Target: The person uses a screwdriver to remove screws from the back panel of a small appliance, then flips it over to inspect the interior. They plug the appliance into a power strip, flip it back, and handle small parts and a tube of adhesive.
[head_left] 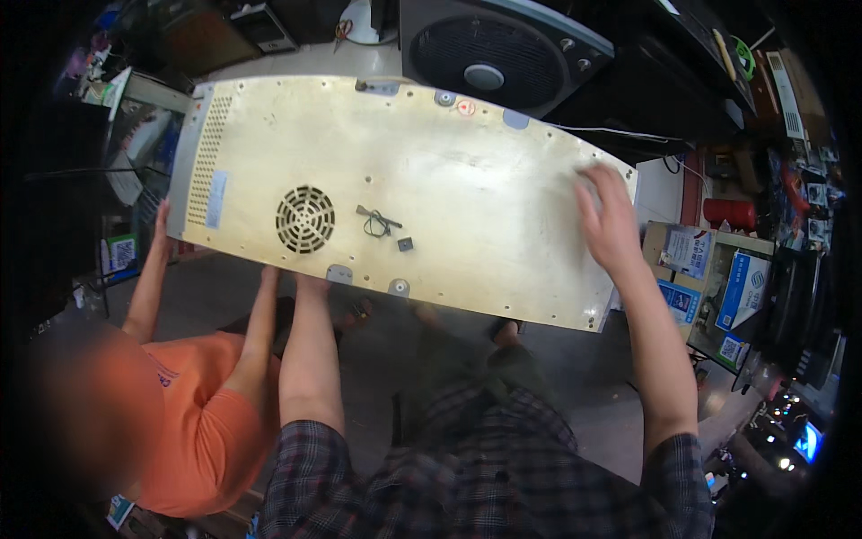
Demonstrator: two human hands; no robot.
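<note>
A large pale metal panel stretches across the view in front of me. It has a round slotted vent and a strip of small holes at its left end. My left hand reaches under its near edge beside the vent; the fingers are hidden beneath. Over the panel's right end is my right hand, fingers apart, slightly blurred, holding nothing I can see. Whether it touches the surface I cannot tell. On the panel lie a thin dark stick with a looped black cable and a small black square piece.
At my left a person in an orange shirt has one hand at the panel's left end and the other at its near edge. A large black fan-like unit stands beyond. Boxes and a red cylinder crowd the right.
</note>
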